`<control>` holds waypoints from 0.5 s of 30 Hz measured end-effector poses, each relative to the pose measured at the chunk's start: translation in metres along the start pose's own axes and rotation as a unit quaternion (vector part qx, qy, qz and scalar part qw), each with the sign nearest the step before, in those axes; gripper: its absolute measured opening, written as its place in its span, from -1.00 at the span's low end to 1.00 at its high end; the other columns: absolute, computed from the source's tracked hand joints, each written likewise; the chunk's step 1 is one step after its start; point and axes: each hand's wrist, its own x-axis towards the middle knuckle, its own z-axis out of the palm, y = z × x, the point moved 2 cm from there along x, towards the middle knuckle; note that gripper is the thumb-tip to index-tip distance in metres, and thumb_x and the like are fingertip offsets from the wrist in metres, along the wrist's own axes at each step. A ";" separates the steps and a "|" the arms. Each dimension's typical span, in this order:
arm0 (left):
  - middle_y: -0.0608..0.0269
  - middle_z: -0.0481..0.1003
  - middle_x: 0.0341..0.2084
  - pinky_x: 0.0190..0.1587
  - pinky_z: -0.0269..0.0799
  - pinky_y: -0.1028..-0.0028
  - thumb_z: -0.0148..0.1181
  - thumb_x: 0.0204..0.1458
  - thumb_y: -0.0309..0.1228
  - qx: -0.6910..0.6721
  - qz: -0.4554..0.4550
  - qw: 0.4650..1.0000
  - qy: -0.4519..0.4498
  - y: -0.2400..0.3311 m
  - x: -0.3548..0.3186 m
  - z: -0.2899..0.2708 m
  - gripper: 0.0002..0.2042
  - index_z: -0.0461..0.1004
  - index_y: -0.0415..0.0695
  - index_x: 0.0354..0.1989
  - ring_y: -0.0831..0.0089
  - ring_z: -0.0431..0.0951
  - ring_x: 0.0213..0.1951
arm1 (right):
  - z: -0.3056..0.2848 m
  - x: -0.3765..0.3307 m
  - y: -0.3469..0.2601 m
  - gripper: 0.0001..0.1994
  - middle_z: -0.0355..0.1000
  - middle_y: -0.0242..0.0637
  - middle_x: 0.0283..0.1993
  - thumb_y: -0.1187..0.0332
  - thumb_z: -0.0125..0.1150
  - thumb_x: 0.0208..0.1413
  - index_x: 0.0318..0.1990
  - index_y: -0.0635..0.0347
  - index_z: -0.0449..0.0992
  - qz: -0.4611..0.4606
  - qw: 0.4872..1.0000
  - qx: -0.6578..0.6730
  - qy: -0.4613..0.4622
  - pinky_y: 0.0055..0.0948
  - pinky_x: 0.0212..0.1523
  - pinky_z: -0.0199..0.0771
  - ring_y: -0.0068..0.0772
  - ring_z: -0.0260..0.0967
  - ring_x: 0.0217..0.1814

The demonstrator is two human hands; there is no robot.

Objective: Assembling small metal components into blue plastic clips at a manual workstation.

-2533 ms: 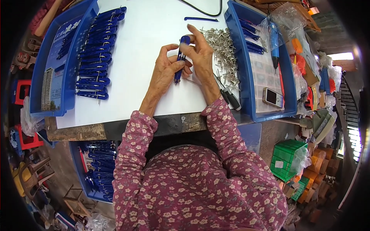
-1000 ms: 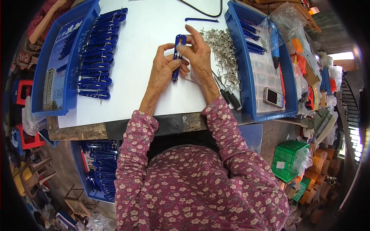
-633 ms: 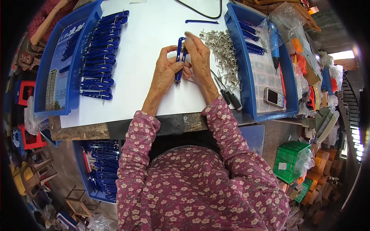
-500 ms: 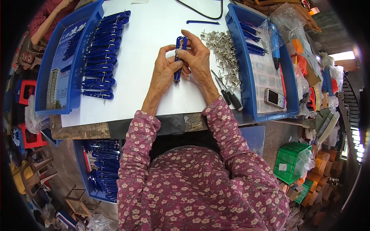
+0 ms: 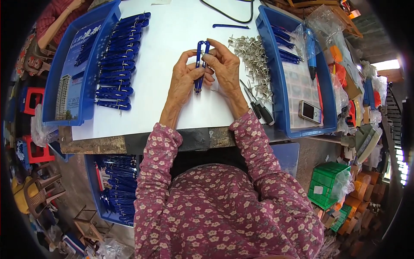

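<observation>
Bare table (image 5: 172, 39) left of hands; metal pins (image 5: 254, 56) (loose) crowd right.

Two hands: left hand (image 5: 183, 82), right hand (image 5: 224, 69). One blue clipper (image 5: 200, 64) held between them. Two blue trays on the worktop (image 5: 172, 108): left tray (image 5: 58, 64), right tray (image 5: 282, 108). Two screwdrivers (image 5: 258, 108). One phone (image 5: 309, 111). One pile of metal pins (image 5: 254, 56), too many to count. One loose blue strip (image 5: 230, 26).

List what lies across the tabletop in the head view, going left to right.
Left blue tray → row of blue clippers → left hand → right hand → pile of metal pins → right blue tray → phone.
</observation>
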 end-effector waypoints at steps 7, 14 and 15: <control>-0.04 0.48 -0.49 -0.46 0.55 0.52 -0.12 -0.02 -0.66 -0.013 -0.017 1.000 -0.002 0.003 0.001 0.001 -0.70 0.16 -0.34 -0.06 0.36 0.56 -0.51 | -0.003 0.002 0.003 -0.62 0.37 -0.45 -0.42 0.52 0.15 0.01 0.03 0.41 0.35 -0.025 0.998 -0.052 0.022 -0.74 -0.42 0.31 -0.73 0.26 -0.43; -0.07 0.48 -0.48 -0.44 0.58 0.48 -0.12 -0.03 -0.67 -0.002 -0.037 0.999 -0.009 0.005 -0.002 0.001 -0.73 0.22 -0.35 -0.10 0.34 0.56 -0.50 | -0.009 0.004 0.005 -0.63 0.38 -0.45 -0.42 0.51 0.16 0.00 0.01 0.41 0.37 -0.028 0.996 -0.086 0.011 -0.74 -0.38 0.34 -0.73 0.29 -0.41; -0.07 0.48 -0.48 -0.44 0.58 0.48 -0.12 -0.03 -0.67 -0.003 -0.038 0.999 -0.010 0.004 -0.002 0.001 -0.73 0.22 -0.35 -0.10 0.34 0.56 -0.50 | -0.009 0.004 0.006 -0.63 0.38 -0.44 -0.42 0.51 0.16 0.00 0.01 0.42 0.37 -0.026 0.996 -0.087 0.011 -0.73 -0.37 0.34 -0.73 0.29 -0.41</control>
